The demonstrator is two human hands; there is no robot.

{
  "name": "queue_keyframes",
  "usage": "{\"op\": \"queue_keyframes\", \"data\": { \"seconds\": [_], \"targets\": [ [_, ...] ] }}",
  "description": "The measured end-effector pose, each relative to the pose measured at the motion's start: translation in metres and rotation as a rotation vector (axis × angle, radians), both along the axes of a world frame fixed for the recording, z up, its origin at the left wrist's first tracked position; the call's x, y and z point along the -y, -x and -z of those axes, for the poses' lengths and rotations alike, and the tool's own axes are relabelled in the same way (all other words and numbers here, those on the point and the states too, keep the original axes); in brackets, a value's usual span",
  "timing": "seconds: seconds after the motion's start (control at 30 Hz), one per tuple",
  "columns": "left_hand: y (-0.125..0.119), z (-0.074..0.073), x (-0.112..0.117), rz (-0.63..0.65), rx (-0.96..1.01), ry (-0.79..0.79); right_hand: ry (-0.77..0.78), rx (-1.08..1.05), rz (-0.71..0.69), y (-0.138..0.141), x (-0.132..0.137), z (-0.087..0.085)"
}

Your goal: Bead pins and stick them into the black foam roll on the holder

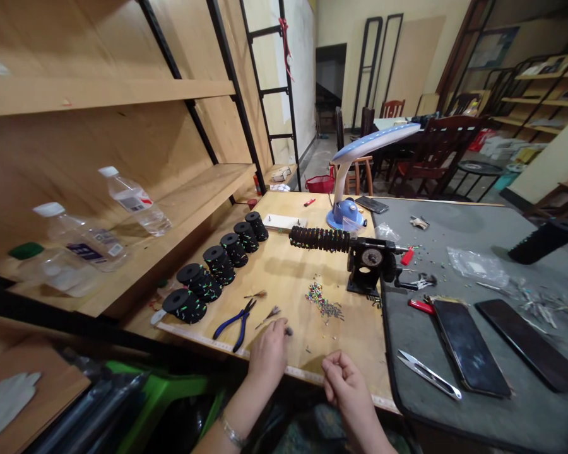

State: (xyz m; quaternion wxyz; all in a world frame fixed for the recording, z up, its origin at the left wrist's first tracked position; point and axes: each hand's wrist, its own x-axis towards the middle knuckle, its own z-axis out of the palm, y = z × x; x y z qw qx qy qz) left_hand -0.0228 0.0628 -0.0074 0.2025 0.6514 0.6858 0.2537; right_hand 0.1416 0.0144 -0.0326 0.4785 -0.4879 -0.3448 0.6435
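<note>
My left hand (269, 356) rests at the front of a pale wooden board (288, 265), its fingertips gathered beside a small dark piece (289, 331). My right hand (345, 384) hovers over the ruler strip (303, 374) on the board's front edge, with its fingers curled and nothing visible in them. Between and beyond the hands lies a scattered heap of coloured beads and metal pins (322, 302). Blue-handled pliers (234, 325) lie left of my left hand. Several black rolls studded with coloured bits (218, 265) stand in a diagonal row. A dark coiled rod (319, 239) sits in a hand-cranked metal device (366, 265).
A blue desk lamp (345, 214) stands at the board's back edge. To the right, a grey table (435, 233) holds thread snips (429, 375), dark phone-like slabs (468, 347), and plastic bags. Wooden shelves (113, 208) with plastic bottles rise at left.
</note>
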Motion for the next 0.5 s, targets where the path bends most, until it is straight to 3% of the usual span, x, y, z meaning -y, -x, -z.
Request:
{"op": "queue_keyframes", "data": {
  "seconds": [0.07, 0.17, 0.27, 0.5],
  "targets": [
    [0.003, -0.001, 0.005, 0.038, 0.1, 0.022, 0.019, -0.011, 0.004, 0.001, 0.0, 0.0],
    [0.006, -0.007, 0.02, 0.1, 0.504, 0.141, 0.026, 0.009, -0.012, 0.004, -0.001, -0.004],
    [0.003, -0.013, 0.036, 0.067, 0.833, 0.284, 0.021, 0.031, -0.05, 0.008, -0.001, -0.009],
    [-0.013, -0.013, 0.055, 0.052, 0.99, 0.408, 0.009, 0.0, -0.105, 0.015, 0.004, -0.016]
  ]
}}
